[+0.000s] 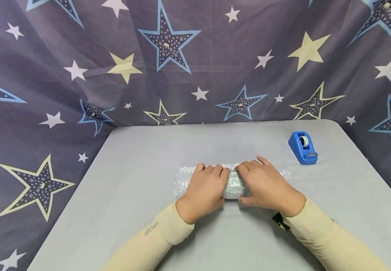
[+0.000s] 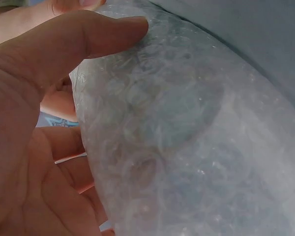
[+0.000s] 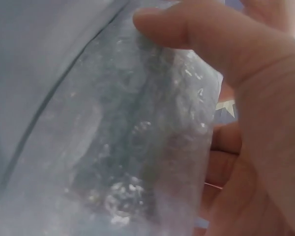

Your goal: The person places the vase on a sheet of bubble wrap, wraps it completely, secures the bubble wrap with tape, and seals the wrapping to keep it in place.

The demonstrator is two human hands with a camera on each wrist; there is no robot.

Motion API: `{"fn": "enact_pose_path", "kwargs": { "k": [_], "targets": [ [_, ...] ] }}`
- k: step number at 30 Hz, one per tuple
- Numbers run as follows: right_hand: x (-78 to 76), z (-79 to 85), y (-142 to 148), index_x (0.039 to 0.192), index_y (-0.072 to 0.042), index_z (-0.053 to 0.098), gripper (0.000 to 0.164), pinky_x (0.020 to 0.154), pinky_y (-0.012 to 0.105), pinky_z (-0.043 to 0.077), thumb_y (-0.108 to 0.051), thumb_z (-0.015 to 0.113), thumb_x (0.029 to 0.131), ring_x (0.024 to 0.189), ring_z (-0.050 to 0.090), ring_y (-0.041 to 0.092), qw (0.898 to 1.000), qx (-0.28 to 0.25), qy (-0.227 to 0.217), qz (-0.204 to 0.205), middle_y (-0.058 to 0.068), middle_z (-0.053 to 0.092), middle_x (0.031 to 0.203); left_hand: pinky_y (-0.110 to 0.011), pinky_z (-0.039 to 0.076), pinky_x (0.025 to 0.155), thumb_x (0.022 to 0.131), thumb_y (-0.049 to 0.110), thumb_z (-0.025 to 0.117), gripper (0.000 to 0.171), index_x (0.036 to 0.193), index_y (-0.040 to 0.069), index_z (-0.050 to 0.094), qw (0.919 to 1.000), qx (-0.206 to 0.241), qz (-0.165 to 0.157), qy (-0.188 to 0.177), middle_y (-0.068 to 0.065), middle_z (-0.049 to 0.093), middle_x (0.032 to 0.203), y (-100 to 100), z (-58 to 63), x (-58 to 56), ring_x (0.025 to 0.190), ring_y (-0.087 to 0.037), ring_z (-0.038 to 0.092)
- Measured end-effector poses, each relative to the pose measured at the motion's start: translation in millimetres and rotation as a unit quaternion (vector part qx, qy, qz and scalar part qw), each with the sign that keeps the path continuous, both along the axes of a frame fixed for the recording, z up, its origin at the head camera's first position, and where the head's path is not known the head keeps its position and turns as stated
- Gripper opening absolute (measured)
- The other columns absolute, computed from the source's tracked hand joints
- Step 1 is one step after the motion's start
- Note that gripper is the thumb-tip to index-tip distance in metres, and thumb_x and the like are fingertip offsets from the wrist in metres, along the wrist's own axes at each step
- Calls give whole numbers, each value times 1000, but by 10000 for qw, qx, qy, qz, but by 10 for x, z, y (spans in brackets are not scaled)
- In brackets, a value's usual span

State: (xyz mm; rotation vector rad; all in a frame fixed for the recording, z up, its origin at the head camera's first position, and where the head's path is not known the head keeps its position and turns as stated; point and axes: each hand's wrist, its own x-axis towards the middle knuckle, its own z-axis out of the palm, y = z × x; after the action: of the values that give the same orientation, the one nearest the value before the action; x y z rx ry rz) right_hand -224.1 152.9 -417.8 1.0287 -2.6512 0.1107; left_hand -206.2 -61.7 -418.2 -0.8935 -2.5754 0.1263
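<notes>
A roll of clear bubble wrap [image 1: 235,187] lies crosswise on the table under both hands. Something rounded and pale green shows dimly through its layers in the left wrist view, its kind blurred by the wrap [image 2: 182,113]. My left hand [image 1: 206,190] grips the roll left of its middle, thumb on the near side and fingers over the top. On the other side my right hand [image 1: 265,186] holds it the same way, thumb [image 3: 162,29] against the plastic. Flat ends of the wrap stick out past both hands.
A blue tape dispenser [image 1: 303,148] with a roll of tape stands at the back right of the grey-covered table [image 1: 141,158]. Behind the table hangs a dark curtain [image 1: 209,49] patterned with stars. A small black tag [image 1: 280,221] shows by the right cuff.
</notes>
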Motion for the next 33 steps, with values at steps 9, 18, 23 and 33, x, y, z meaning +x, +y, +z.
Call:
{"fn": "enact_pose_path", "kwargs": {
  "k": [9, 18, 23, 33],
  "targets": [
    [-13, 1, 13, 130, -4, 63, 87, 104, 63, 45, -51, 91, 63, 113, 67, 31, 9999, -58, -101, 15, 10, 70, 121, -39, 40, 76, 61, 34, 89, 63, 116, 14, 64, 9998, 105, -13, -194, 2, 66, 98, -37, -13, -29, 80, -19, 65],
    [-12, 25, 48, 135, -2, 61, 95, 99, 53, 52, -54, 91, 62, 116, 65, 32, 9999, -36, 46, 103, 10, 68, 126, -39, 40, 77, 63, 34, 84, 61, 118, 15, 65, 9994, 150, -5, -313, 3, 67, 101, -46, -17, -58, 81, -18, 64],
    [-4, 33, 43, 135, -2, 60, 96, 97, 53, 52, -53, 93, 60, 116, 64, 33, 9999, 11, 58, 86, 10, 67, 127, -40, 41, 78, 63, 33, 81, 60, 118, 15, 65, 9991, 217, 17, -366, 3, 67, 103, -52, -27, -72, 83, -19, 64],
    [-4, 29, 28, 134, -2, 60, 96, 96, 53, 53, -51, 94, 59, 115, 64, 33, 10000, 12, 80, 41, 11, 67, 128, -41, 42, 78, 63, 36, 78, 63, 121, 14, 65, 9988, 307, 43, -368, 2, 68, 107, -61, -56, -104, 85, -19, 65]
  ]
}}
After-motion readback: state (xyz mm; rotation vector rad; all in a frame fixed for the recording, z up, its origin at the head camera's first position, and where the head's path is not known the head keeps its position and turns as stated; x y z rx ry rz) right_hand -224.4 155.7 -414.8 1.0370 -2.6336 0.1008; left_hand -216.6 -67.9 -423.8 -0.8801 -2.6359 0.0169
